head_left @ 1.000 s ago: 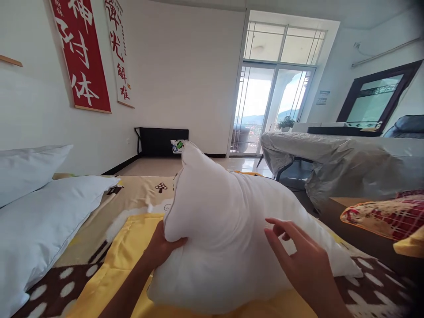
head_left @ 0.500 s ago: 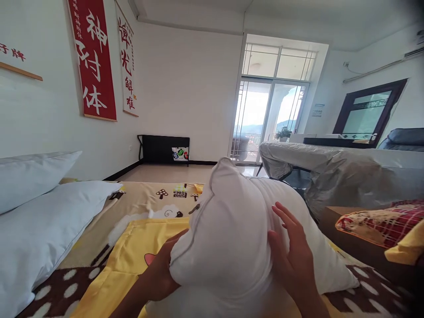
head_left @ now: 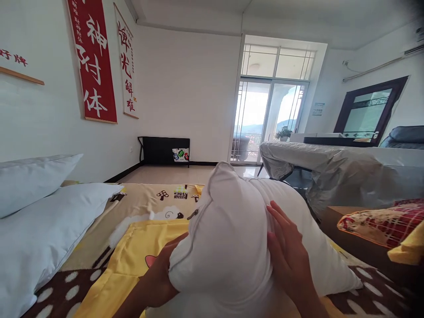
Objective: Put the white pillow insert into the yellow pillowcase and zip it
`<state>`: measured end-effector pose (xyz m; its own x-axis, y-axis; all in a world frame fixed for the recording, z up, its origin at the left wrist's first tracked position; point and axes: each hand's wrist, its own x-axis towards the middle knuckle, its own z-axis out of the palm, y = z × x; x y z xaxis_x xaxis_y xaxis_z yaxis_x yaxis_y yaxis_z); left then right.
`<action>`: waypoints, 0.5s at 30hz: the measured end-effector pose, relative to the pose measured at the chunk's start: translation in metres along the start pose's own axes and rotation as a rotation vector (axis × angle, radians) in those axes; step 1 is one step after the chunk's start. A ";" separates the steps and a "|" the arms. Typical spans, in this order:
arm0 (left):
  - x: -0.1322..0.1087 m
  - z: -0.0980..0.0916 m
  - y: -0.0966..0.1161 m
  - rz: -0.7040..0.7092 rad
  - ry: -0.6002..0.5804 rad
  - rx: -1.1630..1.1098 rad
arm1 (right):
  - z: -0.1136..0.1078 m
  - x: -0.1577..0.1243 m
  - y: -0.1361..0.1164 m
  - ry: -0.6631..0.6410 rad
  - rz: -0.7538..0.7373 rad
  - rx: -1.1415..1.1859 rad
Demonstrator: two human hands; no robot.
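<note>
A plump white pillow (head_left: 228,238) lies in front of me, bunched up with a deep fold across it. A zipper seam runs down its left end, and a small zipper pull sticks out there. My left hand (head_left: 162,274) grips that left end, its fingers partly hidden behind the fabric. On the other side, my right hand (head_left: 289,256) rests against the fold with fingers stretched along the cloth. Beneath the pillow is a yellow pillowcase (head_left: 152,229) with a pink spot, spread on a patterned blanket (head_left: 139,198).
Two more white pillows (head_left: 62,221) are stacked at the left. A brown box (head_left: 334,216) stands at the right with a red plaid cushion (head_left: 374,223) on it. Behind it is a plastic-covered table (head_left: 331,159). A black folded panel (head_left: 157,150) leans at the far wall.
My right hand has shifted slightly left onto the fold, its fingers closer together and against the pillow. The left hand keeps its grip. The view has tipped up a little.
</note>
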<state>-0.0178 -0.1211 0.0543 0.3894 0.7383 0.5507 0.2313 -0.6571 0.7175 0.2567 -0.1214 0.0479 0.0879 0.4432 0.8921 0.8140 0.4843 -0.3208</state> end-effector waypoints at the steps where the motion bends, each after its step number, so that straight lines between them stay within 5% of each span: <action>1: 0.000 0.000 -0.001 -0.007 -0.009 0.002 | 0.000 0.000 0.000 0.001 -0.005 -0.005; 15: -0.002 -0.004 0.004 0.006 -0.052 0.148 | 0.005 0.003 0.004 0.002 -0.048 -0.014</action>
<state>-0.0211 -0.1241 0.0576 0.4359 0.7282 0.5289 0.3567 -0.6794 0.6413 0.2577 -0.1146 0.0473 0.0499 0.4179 0.9071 0.8254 0.4941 -0.2730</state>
